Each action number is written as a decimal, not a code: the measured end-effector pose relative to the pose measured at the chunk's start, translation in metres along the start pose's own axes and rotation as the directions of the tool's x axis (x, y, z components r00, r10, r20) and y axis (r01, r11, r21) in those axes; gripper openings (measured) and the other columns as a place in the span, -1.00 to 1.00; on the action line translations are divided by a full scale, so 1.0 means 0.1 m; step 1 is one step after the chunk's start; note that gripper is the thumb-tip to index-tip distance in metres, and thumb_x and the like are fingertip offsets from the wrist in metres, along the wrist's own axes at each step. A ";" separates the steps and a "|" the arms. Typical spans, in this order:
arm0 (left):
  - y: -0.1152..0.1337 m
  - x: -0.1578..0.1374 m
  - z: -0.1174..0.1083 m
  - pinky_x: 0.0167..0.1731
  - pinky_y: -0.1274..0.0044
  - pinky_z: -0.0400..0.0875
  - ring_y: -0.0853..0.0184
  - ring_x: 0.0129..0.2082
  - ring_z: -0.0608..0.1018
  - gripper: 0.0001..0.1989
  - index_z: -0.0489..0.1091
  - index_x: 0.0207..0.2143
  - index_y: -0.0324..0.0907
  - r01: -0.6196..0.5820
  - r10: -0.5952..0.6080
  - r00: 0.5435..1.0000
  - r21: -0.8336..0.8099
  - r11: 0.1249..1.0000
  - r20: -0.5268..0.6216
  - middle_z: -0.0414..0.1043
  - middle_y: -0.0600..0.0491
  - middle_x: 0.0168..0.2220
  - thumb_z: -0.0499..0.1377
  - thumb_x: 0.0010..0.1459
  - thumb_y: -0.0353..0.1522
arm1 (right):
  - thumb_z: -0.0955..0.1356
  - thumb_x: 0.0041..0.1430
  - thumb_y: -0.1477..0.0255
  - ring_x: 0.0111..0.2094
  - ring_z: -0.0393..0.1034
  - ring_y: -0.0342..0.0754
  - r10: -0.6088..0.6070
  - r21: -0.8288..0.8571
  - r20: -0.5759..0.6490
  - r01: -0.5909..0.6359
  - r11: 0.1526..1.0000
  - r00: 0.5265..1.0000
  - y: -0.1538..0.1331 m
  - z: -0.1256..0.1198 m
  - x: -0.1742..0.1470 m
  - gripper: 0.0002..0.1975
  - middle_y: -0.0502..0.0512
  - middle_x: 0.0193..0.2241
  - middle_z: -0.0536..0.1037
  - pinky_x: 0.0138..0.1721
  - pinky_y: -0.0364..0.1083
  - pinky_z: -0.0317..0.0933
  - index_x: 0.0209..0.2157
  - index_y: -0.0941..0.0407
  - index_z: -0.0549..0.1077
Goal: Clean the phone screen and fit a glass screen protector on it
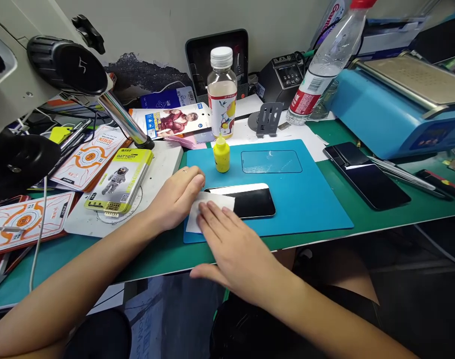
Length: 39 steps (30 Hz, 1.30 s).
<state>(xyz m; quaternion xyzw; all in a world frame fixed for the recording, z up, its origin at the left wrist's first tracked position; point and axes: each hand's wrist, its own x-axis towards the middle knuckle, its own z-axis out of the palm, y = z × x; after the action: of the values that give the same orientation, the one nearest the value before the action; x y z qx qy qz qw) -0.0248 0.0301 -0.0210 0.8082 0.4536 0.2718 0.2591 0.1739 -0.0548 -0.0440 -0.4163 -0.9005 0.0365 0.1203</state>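
Note:
A phone [257,203] with a dark screen lies flat on a blue mat [310,209]. A white wipe [195,219] covers its left part and hangs over onto the mat. My right hand [242,249] lies flat on the wipe, fingers stretched out and thumb spread apart. At the phone's left end my left hand [178,197] is closed, its thumb over curled fingers; the fingertips are hidden. Behind the phone stands a small yellow bottle [222,157]. A clear screen protector with a black border [271,162] lies on the mat to its right.
Boxed batteries [118,179] and a microscope-like stand [122,117] occupy the left. A juice bottle [222,94], a phone stand [269,119] and a tilted water bottle [321,70] are at the back. Another dark phone [377,182] and a blue machine [384,109] are at right.

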 end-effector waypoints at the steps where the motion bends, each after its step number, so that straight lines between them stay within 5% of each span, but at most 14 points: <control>1: 0.00 0.00 0.00 -0.23 0.37 0.26 0.24 -0.32 0.39 -0.57 0.24 -0.33 -0.11 -0.001 0.001 1.000 -0.003 1.000 -0.002 0.33 0.06 -0.37 -0.20 0.51 -0.11 | 0.21 0.33 -0.13 0.46 0.03 0.32 -0.064 0.026 0.007 0.064 0.998 0.998 -0.01 0.01 0.00 -0.01 0.56 0.42 0.13 0.42 0.20 0.06 0.37 0.49 0.20; 6: -0.01 -0.01 -0.01 -0.23 0.36 0.28 0.23 -0.32 0.39 -0.55 0.24 -0.33 -0.10 -0.002 0.002 1.000 0.010 1.000 -0.002 0.33 0.05 -0.37 -0.21 0.51 -0.08 | 0.22 0.39 -0.03 0.45 0.05 0.33 0.127 -0.033 -0.020 -0.128 0.991 0.992 -0.01 -0.01 0.05 -0.09 0.61 0.41 0.12 0.40 0.24 0.09 0.37 0.53 0.18; 10: -0.01 0.00 -0.02 -0.24 0.36 0.29 0.23 -0.32 0.40 -0.55 0.24 -0.33 -0.10 0.002 -0.002 1.000 0.005 1.000 0.001 0.34 0.04 -0.38 -0.22 0.51 -0.08 | 0.21 0.35 -0.11 0.45 0.08 0.29 -0.013 -0.006 0.009 0.013 1.000 1.000 0.08 -0.05 -0.03 -0.04 0.52 0.42 0.16 0.39 0.22 0.12 0.37 0.48 0.21; 14: 0.00 0.01 -0.02 -0.25 0.36 0.28 0.23 -0.32 0.40 -0.54 0.24 -0.34 -0.10 0.012 -0.012 1.000 0.015 1.000 0.008 0.33 0.04 -0.37 -0.22 0.50 -0.08 | 0.14 0.44 -0.03 0.41 0.15 0.35 0.165 -0.142 -0.055 -0.171 0.975 0.985 0.28 -0.11 -0.32 -0.14 0.56 0.40 0.20 0.34 0.35 0.15 0.36 0.46 0.24; 19: -0.01 0.02 -0.02 -0.22 0.36 0.26 0.22 -0.30 0.39 -0.55 0.24 -0.33 -0.10 -0.006 0.006 1.000 0.011 1.000 0.024 0.32 0.05 -0.37 -0.21 0.51 -0.09 | 0.14 0.45 -0.02 0.38 0.23 0.31 0.036 -0.214 -0.074 -0.051 0.976 0.997 0.39 -0.18 -0.64 -0.17 0.52 0.37 0.27 0.32 0.31 0.18 0.34 0.45 0.27; 25: -0.01 0.00 -0.01 -0.21 0.37 0.25 0.23 -0.30 0.38 -0.55 0.24 -0.33 -0.10 0.001 -0.001 1.000 0.000 1.000 0.030 0.31 0.06 -0.36 -0.21 0.51 -0.08 | 0.15 0.43 -0.03 0.37 0.20 0.45 0.225 -0.246 -0.087 -0.240 0.939 0.970 0.23 -0.14 -0.27 -0.10 0.70 0.34 0.25 0.34 0.38 0.11 0.30 0.58 0.26; 32: -0.01 0.00 0.00 -0.22 0.36 0.25 0.23 -0.32 0.37 -0.53 0.24 -0.32 -0.11 -0.027 0.027 1.000 -0.037 0.999 0.011 0.33 0.04 -0.36 -0.23 0.52 -0.08 | 0.25 0.30 -0.14 0.44 0.08 0.32 0.089 -0.070 -0.039 -0.092 0.993 0.995 -0.31 0.13 0.24 0.02 0.58 0.40 0.17 0.42 0.18 0.06 0.35 0.53 0.21; 36: -0.02 0.01 -0.01 -0.23 0.37 0.25 0.23 -0.33 0.37 -0.51 0.24 -0.34 -0.11 -0.042 0.042 0.999 -0.009 0.999 0.000 0.32 0.04 -0.38 -0.25 0.52 -0.06 | 0.16 0.41 -0.08 0.45 0.09 0.22 -0.067 -0.024 0.002 0.067 0.997 0.998 -0.08 0.01 -0.04 -0.12 0.40 0.42 0.19 0.43 0.23 0.02 0.38 0.40 0.23; 39: -0.01 0.02 -0.01 -0.23 0.37 0.26 0.23 -0.32 0.37 -0.48 0.24 -0.34 -0.12 -0.036 0.036 0.999 0.015 0.999 0.010 0.31 0.04 -0.38 -0.26 0.51 -0.03 | 0.13 0.45 -0.02 0.43 0.14 0.28 0.047 -0.089 -0.007 -0.047 0.995 0.999 0.24 -0.09 -0.19 -0.18 0.45 0.41 0.20 0.39 0.32 0.08 0.38 0.41 0.22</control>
<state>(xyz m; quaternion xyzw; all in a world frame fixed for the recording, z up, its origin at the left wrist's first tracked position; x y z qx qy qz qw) -0.0254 0.0325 -0.0208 0.8195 0.4399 0.2689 0.2503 0.2058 -0.0537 -0.0423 -0.4422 -0.8910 -0.0016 0.1029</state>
